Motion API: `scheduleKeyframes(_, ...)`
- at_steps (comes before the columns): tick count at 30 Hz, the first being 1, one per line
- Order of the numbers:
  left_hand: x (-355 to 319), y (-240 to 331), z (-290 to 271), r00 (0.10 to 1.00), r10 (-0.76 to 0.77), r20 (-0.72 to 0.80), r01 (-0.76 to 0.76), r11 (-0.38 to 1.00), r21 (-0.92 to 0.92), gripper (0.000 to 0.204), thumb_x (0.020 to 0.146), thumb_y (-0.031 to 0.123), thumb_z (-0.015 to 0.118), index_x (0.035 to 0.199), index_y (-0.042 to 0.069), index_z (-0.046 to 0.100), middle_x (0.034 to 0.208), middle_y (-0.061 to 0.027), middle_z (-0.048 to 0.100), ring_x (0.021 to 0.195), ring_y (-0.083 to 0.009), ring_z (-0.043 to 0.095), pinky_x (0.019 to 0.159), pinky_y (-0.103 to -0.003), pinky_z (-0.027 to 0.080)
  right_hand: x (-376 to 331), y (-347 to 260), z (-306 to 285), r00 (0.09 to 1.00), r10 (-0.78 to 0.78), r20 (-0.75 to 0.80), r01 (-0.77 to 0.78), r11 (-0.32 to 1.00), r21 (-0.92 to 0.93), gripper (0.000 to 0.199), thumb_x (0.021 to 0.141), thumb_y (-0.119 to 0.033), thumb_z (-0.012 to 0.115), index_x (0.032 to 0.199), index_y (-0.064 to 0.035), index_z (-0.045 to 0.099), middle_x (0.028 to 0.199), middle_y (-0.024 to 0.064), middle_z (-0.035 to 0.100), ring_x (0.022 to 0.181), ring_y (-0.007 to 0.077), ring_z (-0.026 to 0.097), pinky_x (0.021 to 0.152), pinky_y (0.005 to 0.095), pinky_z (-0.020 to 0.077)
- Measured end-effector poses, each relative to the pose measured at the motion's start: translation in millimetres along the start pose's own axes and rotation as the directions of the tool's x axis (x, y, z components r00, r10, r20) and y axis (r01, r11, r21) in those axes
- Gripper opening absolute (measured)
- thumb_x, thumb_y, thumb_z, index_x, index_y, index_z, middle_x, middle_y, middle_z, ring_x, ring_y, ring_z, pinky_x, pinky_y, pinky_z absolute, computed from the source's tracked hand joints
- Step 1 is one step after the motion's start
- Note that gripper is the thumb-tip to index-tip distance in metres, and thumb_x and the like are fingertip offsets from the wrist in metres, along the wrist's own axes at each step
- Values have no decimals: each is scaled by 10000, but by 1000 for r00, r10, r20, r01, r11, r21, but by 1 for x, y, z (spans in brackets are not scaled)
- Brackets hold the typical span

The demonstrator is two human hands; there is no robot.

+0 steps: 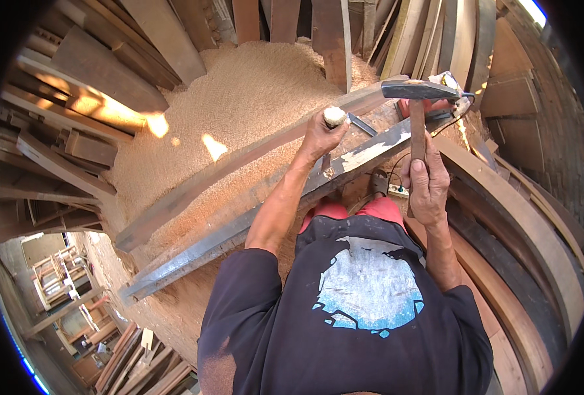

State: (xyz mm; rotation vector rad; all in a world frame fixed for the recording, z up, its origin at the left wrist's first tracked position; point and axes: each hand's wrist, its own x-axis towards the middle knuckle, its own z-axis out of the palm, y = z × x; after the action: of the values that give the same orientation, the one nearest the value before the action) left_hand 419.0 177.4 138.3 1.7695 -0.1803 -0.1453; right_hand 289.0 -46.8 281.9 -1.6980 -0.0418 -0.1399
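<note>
My left hand [321, 136] grips a chisel [332, 118] by its pale wooden handle, the blade pointing down onto a long curved wooden plank [252, 197]. My right hand [427, 184] holds a hammer [418, 99] by its wooden handle. Its dark metal head is raised above and to the right of the chisel's top, apart from it. The plank runs from the lower left to the upper right, and a second curved plank [239, 161] lies beside it on its far side.
A big heap of sawdust [252, 92] lies behind the planks. Stacked boards [75, 118] stand at the left and along the back. Curved timbers [529, 243] sweep round the right. A red power tool [436, 105] and a white socket strip [397, 191] lie near my hands.
</note>
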Motion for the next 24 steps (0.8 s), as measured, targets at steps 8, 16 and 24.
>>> scheduleKeyframes(8,3,10,10,996,-40,73,37,998,45,185,855,137,784,948,32,661,825,-35,704,782,-105,643,707,-307,537,-21,-2,-18,983,-41,-178,51,997,50,501,1092,-175,459,1558,-10,375,823,14,556,648,55,473,570,211,420)
scheduleKeyframes(16,-12,8,25,979,178,104,-199,945,261,198,854,129,772,983,37,653,771,-82,683,720,-100,629,656,-301,525,-25,19,-7,958,-151,-244,154,988,-7,499,1090,-219,479,1536,-6,408,815,40,587,662,93,535,611,263,486)
scheduleKeyframes(24,-15,9,22,975,204,89,-222,926,304,214,840,125,772,973,20,642,795,-114,687,713,-147,651,665,-327,539,-7,-14,-17,997,13,-71,-20,995,-95,449,1060,-146,505,1498,-49,484,836,55,643,638,87,554,565,265,473)
